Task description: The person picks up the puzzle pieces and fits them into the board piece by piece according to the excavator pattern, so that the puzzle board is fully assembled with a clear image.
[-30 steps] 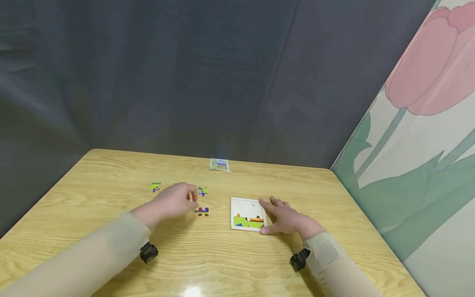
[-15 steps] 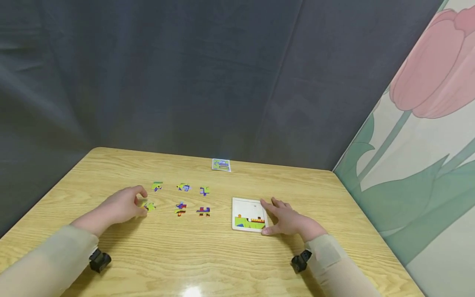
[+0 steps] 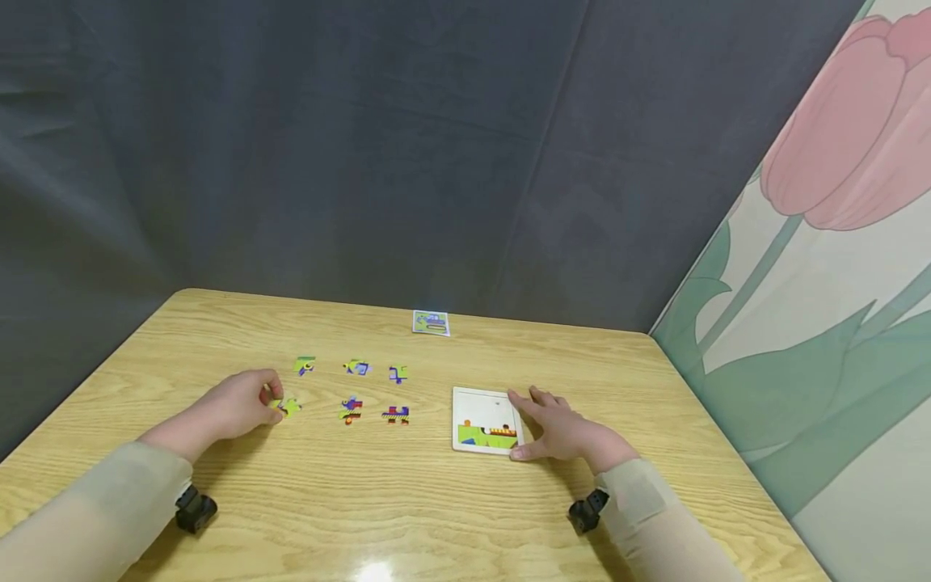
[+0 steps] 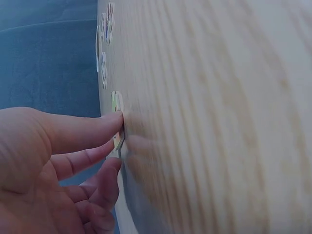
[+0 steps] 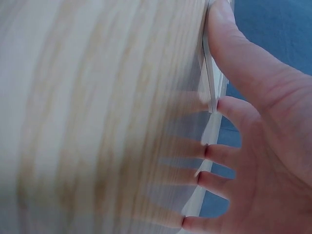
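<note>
**Listener:** What were the hands doing when you looked in on the feed?

**Operator:** I saw the left hand (image 3: 236, 406) resting low on the wooden table (image 3: 364, 501), thumb and forefinger pinching a small yellow-green puzzle piece (image 3: 289, 405) right at its fingertips. The left wrist view confirmed it: fingertips (image 4: 116, 117) closed on the piece's thin edge, with the piece touching the tabletop.

**Listener:** And the other hand?

**Operator:** The right hand (image 3: 563, 428) lay flat with fingers spread, pressing on the near right edge of a white puzzle tray (image 3: 480, 398), thumb against its near corner. The tray's lower row was filled; its upper part looked bare.

**Listener:** Where was everything else from the left hand?

**Operator:** Five loose pieces lay just beyond and to the right of its fingertips: a green one (image 3: 305, 365), a blue-yellow one (image 3: 357, 367), a purple one (image 3: 397, 373), a red-blue one (image 3: 351, 409) and a striped one (image 3: 396, 415). A small picture card (image 3: 430, 322) sat farther off, near the table's back edge (too small for me to read).

**Listener:** So which step was that?

**Operator:** I judged it the pick-up of a piece, grip made but not clearly lifted. The next move would call for raising it clear, carrying it rightward past the others to the tray, and turning it to match an open slot while the right hand steadies the tray.
</note>
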Demonstrator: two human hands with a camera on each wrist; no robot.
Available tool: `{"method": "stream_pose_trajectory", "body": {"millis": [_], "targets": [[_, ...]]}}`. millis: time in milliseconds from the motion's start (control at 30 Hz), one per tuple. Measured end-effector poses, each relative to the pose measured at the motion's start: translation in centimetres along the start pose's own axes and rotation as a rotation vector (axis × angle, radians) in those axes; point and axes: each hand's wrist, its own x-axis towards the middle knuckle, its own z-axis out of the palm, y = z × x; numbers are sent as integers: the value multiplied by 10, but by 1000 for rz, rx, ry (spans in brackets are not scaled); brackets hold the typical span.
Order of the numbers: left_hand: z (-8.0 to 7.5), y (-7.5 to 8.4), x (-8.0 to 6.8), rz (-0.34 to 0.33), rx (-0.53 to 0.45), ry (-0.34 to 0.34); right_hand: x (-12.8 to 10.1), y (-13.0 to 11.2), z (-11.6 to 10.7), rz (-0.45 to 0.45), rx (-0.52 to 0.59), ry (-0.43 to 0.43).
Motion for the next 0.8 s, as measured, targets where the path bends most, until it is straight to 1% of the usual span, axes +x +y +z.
{"method": "stream_pose_trajectory", "body": {"millis": [133,267,400,500,567,700,800], "targets": [[-1,2,1,-6,1,12,0,1,0,-5,2,3],[0,4,3,-6,-27,26,1,2,1,-1,-3,1],[3,12,7,23,-73,36,2,1,1,10,-8,0],[6,25,11,46,-108,34,2,1,0,11,-9,-1],[9,36,16,75,-130,32,2,1,0,7,-8,-1],[18,65,29,133,-189,13,2,3,1,-3,-7,1],[28,89,41,171,-238,-21,3,4,1,-5,-12,2]]}}
